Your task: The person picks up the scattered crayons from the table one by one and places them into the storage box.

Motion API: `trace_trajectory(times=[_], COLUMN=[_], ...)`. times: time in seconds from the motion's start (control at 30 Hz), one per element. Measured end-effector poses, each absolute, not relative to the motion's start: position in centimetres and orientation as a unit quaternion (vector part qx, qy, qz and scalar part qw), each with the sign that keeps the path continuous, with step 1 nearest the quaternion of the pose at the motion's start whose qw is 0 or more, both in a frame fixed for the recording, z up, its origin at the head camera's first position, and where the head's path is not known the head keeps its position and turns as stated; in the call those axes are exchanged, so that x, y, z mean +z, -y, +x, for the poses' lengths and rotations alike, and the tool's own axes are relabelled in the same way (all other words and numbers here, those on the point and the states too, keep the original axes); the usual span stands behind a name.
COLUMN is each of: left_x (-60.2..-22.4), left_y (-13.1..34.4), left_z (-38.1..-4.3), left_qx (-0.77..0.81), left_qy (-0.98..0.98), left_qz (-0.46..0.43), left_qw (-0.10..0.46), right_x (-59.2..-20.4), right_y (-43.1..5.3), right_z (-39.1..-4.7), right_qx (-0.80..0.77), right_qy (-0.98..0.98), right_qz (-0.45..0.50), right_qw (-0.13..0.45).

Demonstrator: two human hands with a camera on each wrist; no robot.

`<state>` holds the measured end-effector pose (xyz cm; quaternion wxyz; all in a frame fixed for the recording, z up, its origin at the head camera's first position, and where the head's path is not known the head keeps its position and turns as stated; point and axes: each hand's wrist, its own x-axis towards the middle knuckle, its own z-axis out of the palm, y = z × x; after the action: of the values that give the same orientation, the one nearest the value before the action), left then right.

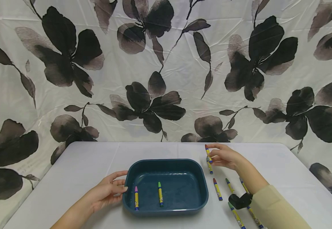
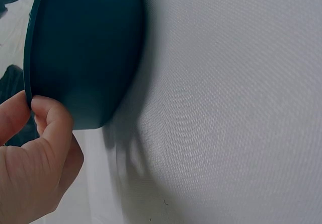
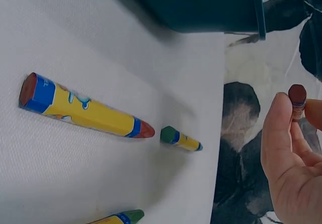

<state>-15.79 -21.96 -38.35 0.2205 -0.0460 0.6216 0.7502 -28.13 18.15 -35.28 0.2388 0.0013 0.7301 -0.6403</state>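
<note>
My left hand (image 1: pixel 107 191) grips the left rim of a dark teal tray (image 1: pixel 166 213), with the thumb on the near side of the rim. Inside the tray lie a pink crayon (image 1: pixel 136 198) and a light green crayon (image 1: pixel 161 194). Beyond the tray's far right corner, my right hand (image 1: pixel 225 156) pinches a brownish-red crayon (image 3: pixel 297 95) between thumb and fingers, raised above the table. Just below it in the head view, a dark green crayon (image 3: pixel 182 139) lies on the tabletop. A red-brown crayon (image 3: pixel 88 105) rests nearer, close to the tray's right side.
More crayons lie right of the tray, among them a dark green one (image 1: pixel 230 186) and a green one (image 1: pixel 236 215); the right forearm partly covers others. A black strap (image 1: pixel 240 201) circles the right wrist. Behind the white table (image 1: pixel 97 156) hangs a flowered cloth (image 1: pixel 166 63).
</note>
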Motion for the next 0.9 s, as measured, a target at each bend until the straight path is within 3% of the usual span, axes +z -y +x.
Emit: trace_trajectory(times=[0.9], left_x=[-38.5], left_y=[22.1], left_z=[-15.8], left_qx=[0.755], left_qy=[-0.613], left_qz=[-0.04], left_qw=[0.227], right_x=[-34.4], right_y=[-15.4], right_z=[-26.4], right_qx=[-0.66], right_qy=[-0.699], right_qz=[-0.056], right_qw=[0.268])
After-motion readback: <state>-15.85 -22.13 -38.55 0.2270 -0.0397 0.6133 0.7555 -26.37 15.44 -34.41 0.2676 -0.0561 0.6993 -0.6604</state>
